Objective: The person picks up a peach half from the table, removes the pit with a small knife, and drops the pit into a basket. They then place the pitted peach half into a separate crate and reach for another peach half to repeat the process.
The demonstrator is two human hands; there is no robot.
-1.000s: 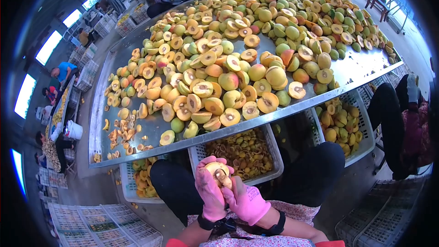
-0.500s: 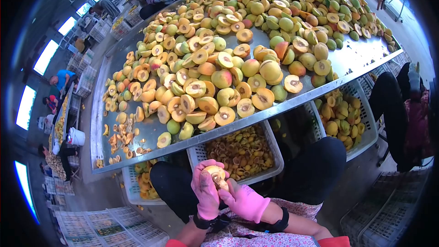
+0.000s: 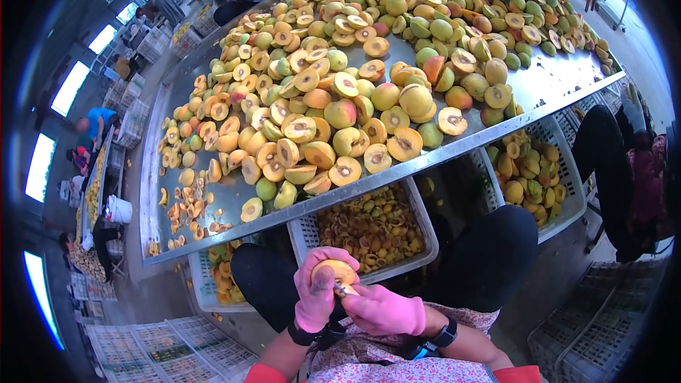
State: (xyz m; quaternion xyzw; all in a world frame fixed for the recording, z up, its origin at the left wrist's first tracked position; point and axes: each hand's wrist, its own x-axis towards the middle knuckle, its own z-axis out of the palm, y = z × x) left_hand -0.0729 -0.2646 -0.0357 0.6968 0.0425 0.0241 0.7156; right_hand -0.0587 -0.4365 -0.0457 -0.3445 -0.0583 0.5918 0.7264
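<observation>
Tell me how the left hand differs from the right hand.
The left hand cups a fruit half; the right hand grips a small tool. The left hand has a darkly smudged thumb; the right hand's visible back looks cleaner. Both are gloved in pink.

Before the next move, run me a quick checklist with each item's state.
1. Left hand holding the fruit: ok.
2. Right hand gripping the tool: ok.
3. Depth of the tool in the fruit: cannot tell, the contact is mostly hidden.
4. Gloves on both sides: ok.
5. Room in the crate ahead: looks ok, some inner wall shows above the pieces.
6. More halves on the table: ok.
</observation>
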